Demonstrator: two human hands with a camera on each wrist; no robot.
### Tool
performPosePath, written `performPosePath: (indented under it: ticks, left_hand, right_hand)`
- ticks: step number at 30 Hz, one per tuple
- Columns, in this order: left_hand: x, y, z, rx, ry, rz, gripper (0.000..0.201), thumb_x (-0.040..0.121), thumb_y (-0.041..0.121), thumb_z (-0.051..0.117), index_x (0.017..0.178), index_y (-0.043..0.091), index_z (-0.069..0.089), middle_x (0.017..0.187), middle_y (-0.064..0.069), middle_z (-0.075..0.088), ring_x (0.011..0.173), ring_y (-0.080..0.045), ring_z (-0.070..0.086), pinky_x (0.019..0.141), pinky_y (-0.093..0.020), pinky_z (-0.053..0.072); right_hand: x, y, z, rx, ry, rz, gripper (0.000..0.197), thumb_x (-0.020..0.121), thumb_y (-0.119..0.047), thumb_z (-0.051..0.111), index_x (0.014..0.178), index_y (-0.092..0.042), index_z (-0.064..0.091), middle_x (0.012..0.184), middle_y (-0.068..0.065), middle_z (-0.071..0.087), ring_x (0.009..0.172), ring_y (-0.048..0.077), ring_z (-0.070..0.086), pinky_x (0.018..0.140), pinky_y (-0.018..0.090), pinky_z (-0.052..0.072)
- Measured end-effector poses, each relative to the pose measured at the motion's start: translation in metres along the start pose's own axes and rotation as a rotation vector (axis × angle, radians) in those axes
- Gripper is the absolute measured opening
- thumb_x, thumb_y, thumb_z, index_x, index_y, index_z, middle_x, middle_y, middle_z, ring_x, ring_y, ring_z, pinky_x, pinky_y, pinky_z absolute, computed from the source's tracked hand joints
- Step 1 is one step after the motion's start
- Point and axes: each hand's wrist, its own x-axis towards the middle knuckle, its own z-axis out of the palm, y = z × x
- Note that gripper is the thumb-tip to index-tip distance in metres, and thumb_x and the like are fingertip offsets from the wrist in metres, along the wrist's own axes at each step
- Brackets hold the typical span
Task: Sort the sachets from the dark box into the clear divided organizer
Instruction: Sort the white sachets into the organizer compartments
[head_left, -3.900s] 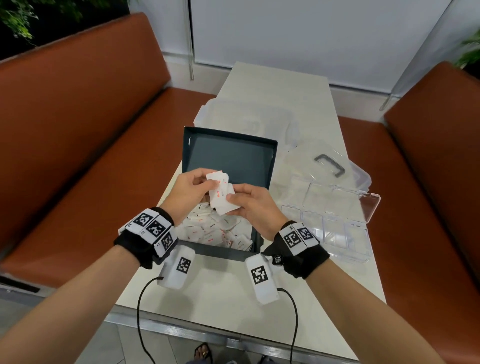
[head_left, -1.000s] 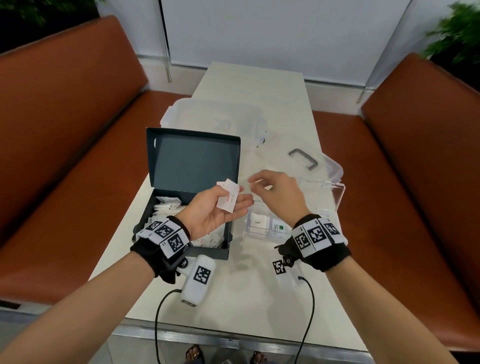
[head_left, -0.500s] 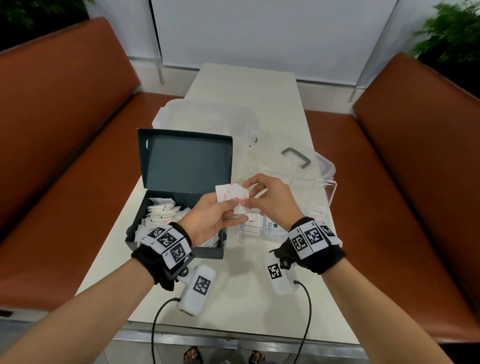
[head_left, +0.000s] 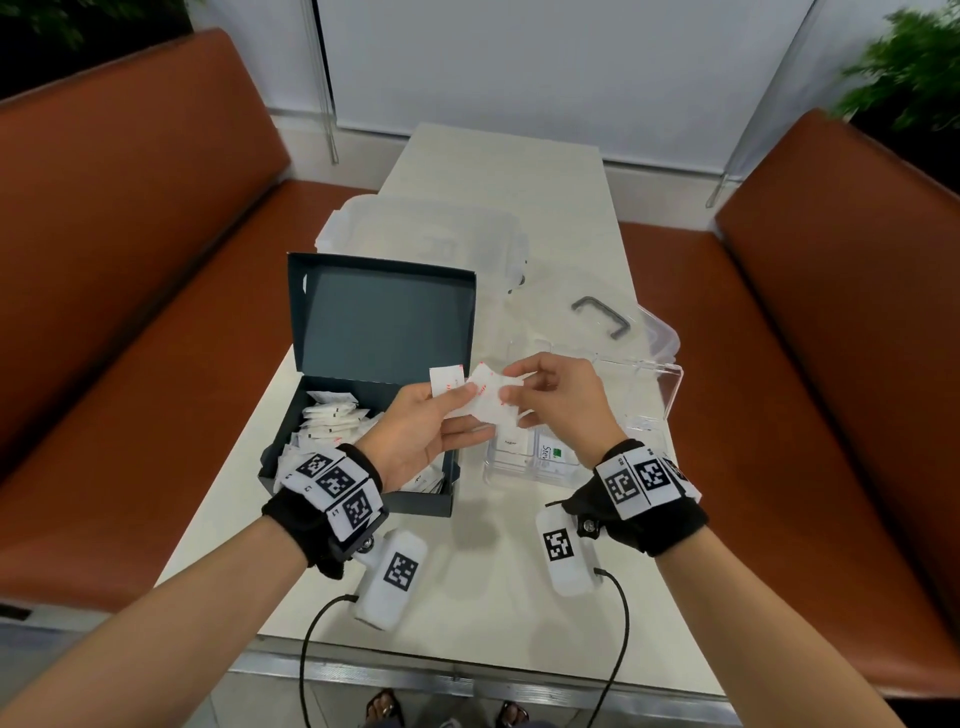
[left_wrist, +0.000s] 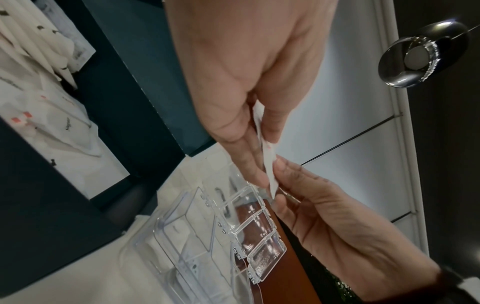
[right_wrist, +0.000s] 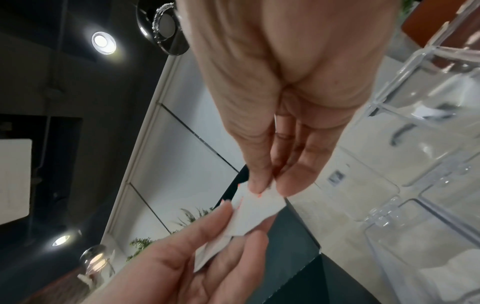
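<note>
Your left hand (head_left: 421, 436) lies palm up over the near right corner of the box (head_left: 363, 395), thumb and fingers holding a few white sachets (head_left: 457, 389) with red marks. Your right hand (head_left: 561, 400) pinches the edge of the top sachet (head_left: 491, 397) between thumb and forefinger, its other fingers loosely bent. Both hands meet above the gap between the box and the organizer (head_left: 644, 431). The box stands open with its lid upright, more sachets (head_left: 332, 421) piled inside. The organizer sits just right of it, flaps open, with two sachets (head_left: 530, 452) already in its near compartments. Beyond, two clear tubs (head_left: 431, 228) rest on the table (head_left: 498, 587).
</note>
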Motion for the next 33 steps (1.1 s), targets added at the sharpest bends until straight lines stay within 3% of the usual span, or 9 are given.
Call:
performPosePath:
  ticks: [4,8,14,17,20,25,28,31,33]
  left_hand:
    - [0.0,0.004,-0.004,-0.05,0.01,-0.031,0.025,0.1,0.008,0.047,0.118,-0.006,0.057,0.107,-0.018,0.071,0.094,-0.029,0.071,0.08,-0.039,0.059]
    - [-0.001,0.005,-0.003,-0.04,-0.004,-0.024,0.026,0.1,0.008,0.047,0.12,-0.005,0.057,0.109,-0.017,0.071,0.095,-0.028,0.071,0.083,-0.041,0.058]
    - [-0.004,0.003,0.004,-0.016,-0.081,-0.032,0.027,0.1,0.012,0.048,0.119,-0.005,0.058,0.107,-0.018,0.071,0.099,-0.03,0.07,0.084,-0.041,0.058]
    - [-0.005,0.003,0.005,0.01,-0.096,-0.03,0.032,0.1,0.014,0.048,0.123,-0.006,0.056,0.105,-0.016,0.072,0.095,-0.025,0.071,0.083,-0.038,0.058]
    - [-0.006,0.004,0.003,0.006,-0.109,-0.074,0.042,0.101,0.028,0.047,0.126,-0.004,0.055,0.115,-0.022,0.067,0.107,-0.031,0.067,0.088,-0.041,0.056]
    - [-0.007,0.008,-0.003,-0.02,-0.139,-0.191,0.072,0.094,0.064,0.029,0.128,0.006,0.055,0.117,-0.023,0.066,0.111,-0.031,0.065,0.09,-0.042,0.055]
    - [-0.005,0.008,-0.002,0.054,-0.151,-0.205,0.086,0.089,0.072,0.022,0.125,0.003,0.058,0.116,-0.021,0.067,0.109,-0.029,0.066,0.085,-0.038,0.058]
    - [-0.003,0.005,0.002,0.156,-0.155,-0.197,0.094,0.085,0.077,0.019,0.116,0.001,0.064,0.11,-0.017,0.07,0.103,-0.026,0.069,0.082,-0.035,0.058]
    - [0.0,0.004,0.005,0.181,-0.15,-0.182,0.095,0.083,0.079,0.02,0.113,0.002,0.066,0.098,-0.012,0.072,0.091,-0.022,0.07,0.078,-0.034,0.058]
  right_hand:
    - [0.003,0.001,-0.012,0.049,0.063,0.03,0.01,0.084,-0.006,0.07,0.093,-0.009,0.072,0.073,0.008,0.066,0.059,0.014,0.057,0.053,0.024,0.052]
    - [0.001,-0.003,-0.01,0.218,0.007,0.037,0.008,0.086,-0.004,0.067,0.092,-0.004,0.071,0.072,0.011,0.068,0.059,0.015,0.06,0.057,0.023,0.055]
    - [0.003,-0.003,0.004,0.127,0.022,-0.006,0.01,0.08,-0.003,0.073,0.089,-0.007,0.071,0.061,0.006,0.067,0.055,0.016,0.066,0.056,0.023,0.054]
    - [0.003,-0.002,0.006,0.12,-0.008,0.029,0.013,0.081,-0.001,0.072,0.093,0.0,0.069,0.064,0.009,0.068,0.054,0.017,0.068,0.053,0.024,0.055]
    - [0.004,-0.003,0.003,0.027,-0.048,0.032,0.011,0.083,-0.004,0.071,0.092,0.0,0.068,0.074,0.006,0.066,0.054,0.009,0.064,0.054,0.024,0.055]
    - [0.005,-0.013,-0.008,-0.085,-0.133,-0.059,0.009,0.079,-0.005,0.075,0.082,-0.012,0.069,0.072,0.005,0.066,0.063,0.014,0.06,0.064,0.031,0.057]
    - [0.006,-0.018,-0.006,-0.127,-0.239,-0.101,0.013,0.078,-0.003,0.075,0.088,-0.01,0.071,0.072,0.005,0.068,0.063,0.01,0.062,0.065,0.025,0.056]
    - [0.008,-0.018,0.0,-0.175,-0.245,-0.111,0.022,0.078,-0.002,0.075,0.099,-0.007,0.071,0.072,0.007,0.07,0.066,0.013,0.065,0.071,0.029,0.058]
    - [0.008,-0.019,0.001,-0.216,-0.246,-0.122,0.02,0.079,-0.004,0.075,0.099,-0.006,0.073,0.073,0.006,0.071,0.065,0.014,0.066,0.072,0.029,0.058]
